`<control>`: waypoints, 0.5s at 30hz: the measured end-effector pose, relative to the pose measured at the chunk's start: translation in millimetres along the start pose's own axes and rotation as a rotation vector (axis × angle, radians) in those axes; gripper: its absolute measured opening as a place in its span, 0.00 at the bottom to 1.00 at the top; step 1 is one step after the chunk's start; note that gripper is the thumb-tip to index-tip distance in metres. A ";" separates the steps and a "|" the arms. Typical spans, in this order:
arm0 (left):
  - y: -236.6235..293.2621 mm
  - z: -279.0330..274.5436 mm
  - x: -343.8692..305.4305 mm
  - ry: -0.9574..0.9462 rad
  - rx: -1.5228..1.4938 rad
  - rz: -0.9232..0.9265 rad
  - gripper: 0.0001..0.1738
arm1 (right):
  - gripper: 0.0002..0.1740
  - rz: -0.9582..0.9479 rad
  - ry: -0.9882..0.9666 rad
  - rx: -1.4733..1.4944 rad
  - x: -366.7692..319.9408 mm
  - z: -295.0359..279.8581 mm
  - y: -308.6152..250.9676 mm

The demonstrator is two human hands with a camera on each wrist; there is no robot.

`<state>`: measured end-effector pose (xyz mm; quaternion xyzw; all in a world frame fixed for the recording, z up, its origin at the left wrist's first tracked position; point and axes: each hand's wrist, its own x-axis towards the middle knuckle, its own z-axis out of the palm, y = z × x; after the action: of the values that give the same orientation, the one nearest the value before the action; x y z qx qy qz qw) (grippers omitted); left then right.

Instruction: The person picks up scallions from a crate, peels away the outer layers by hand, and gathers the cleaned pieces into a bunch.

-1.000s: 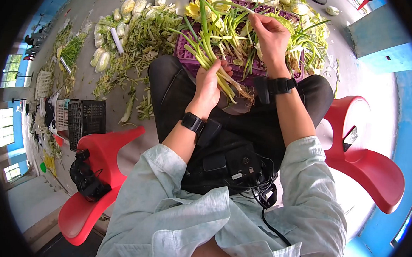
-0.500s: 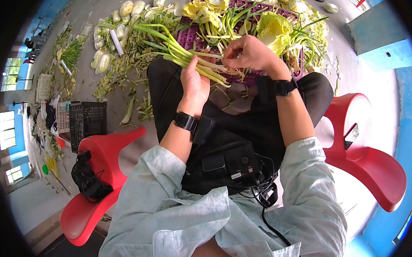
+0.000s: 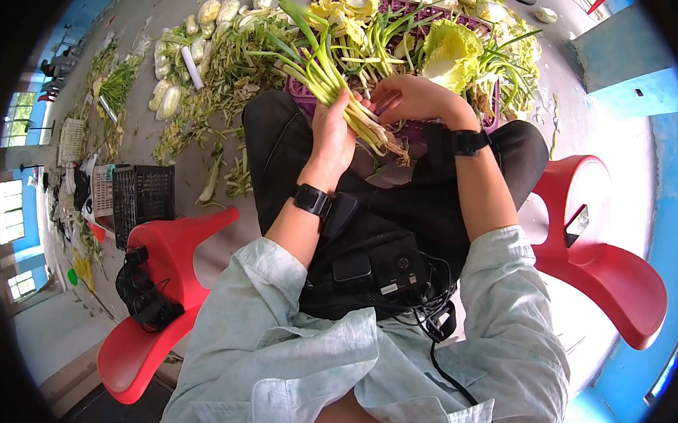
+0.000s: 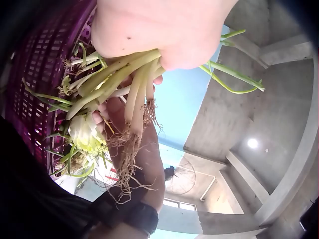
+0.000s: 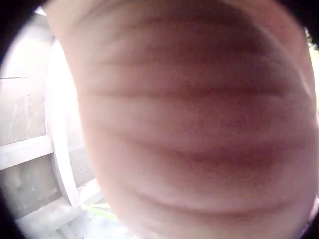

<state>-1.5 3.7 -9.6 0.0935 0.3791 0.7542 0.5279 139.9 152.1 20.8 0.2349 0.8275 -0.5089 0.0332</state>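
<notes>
My left hand (image 3: 332, 138) grips a bunch of spring onions (image 3: 326, 76), green leaves pointing up and left. Their pale stems and stringy brown roots (image 4: 130, 154) hang below that hand in the left wrist view. My right hand (image 3: 422, 100) is at the bunch from the right, its fingers bent in against the white stems, with a pale stem running to its fingertips in the left wrist view. The stems partly cover those fingertips. Just beyond both hands stands a purple crate (image 3: 302, 98) heaped with more spring onions (image 3: 380, 39) and yellow cabbage leaves (image 3: 450, 54). The right wrist view is filled by skin.
Napa cabbages (image 3: 170, 102) and trimmed greens (image 3: 246, 75) cover the floor on the left. A red stool (image 3: 166, 261) with a black device stands left, another red stool (image 3: 601, 268) right. A black crate (image 3: 145, 192) is farther left. Cables (image 3: 429, 317) lie on the lap.
My right hand brought a single spring onion down from above the crate to the bunch. The bunch swung left, then back upright, and my right fingers now sit against its stems.
</notes>
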 end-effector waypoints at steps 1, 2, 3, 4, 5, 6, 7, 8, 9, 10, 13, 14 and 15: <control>1.0 0.3 -0.5 0.007 0.006 -0.002 0.08 | 0.26 0.000 -0.008 0.012 -0.1 -0.1 0.4; 1.9 1.0 -1.1 0.013 0.011 -0.004 0.08 | 0.26 0.001 -0.015 0.024 -0.7 -0.4 -1.5; 1.9 1.2 -1.4 0.001 0.006 -0.007 0.08 | 0.26 0.001 -0.023 0.036 -1.0 -0.5 -3.0; 2.2 1.5 -1.8 -0.010 0.001 -0.010 0.08 | 0.27 -0.021 -0.027 0.072 0.2 -0.4 -1.6; 2.3 1.1 -1.8 -0.021 -0.003 -0.012 0.08 | 0.27 -0.044 -0.032 0.107 2.2 -0.7 0.4; 0.8 -1.7 -0.2 -0.041 -0.004 -0.017 0.08 | 0.28 -0.067 -0.037 0.142 3.9 -1.3 2.5; -1.9 -5.9 2.8 -0.062 -0.004 -0.022 0.09 | 0.27 -0.084 -0.034 0.152 5.2 -2.2 4.7; -2.3 -6.4 3.7 -0.083 -0.005 -0.027 0.09 | 0.27 -0.102 -0.031 0.162 5.7 -3.3 4.5; -2.8 -6.9 4.1 -0.075 0.005 -0.020 0.08 | 0.26 -0.120 -0.029 0.171 6.2 -3.8 4.1; -3.8 -7.4 4.5 -0.066 0.015 -0.011 0.08 | 0.25 -0.141 -0.006 0.153 6.8 -3.7 4.0; -2.8 -2.1 0.8 -0.023 0.060 0.019 0.08 | 0.24 -0.185 0.072 0.138 5.3 -2.3 -1.6; -2.2 0.0 -0.4 -0.007 0.077 0.030 0.08 | 0.24 -0.189 0.103 0.157 4.6 -2.4 -5.5; -1.9 1.7 -1.1 -0.022 0.103 0.037 0.09 | 0.23 -0.193 0.134 0.177 4.3 -2.3 -9.7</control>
<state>1.3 3.9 -9.4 0.1359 0.4100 0.7423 0.5122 132.5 151.9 28.6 0.1895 0.7986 -0.5638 -0.0921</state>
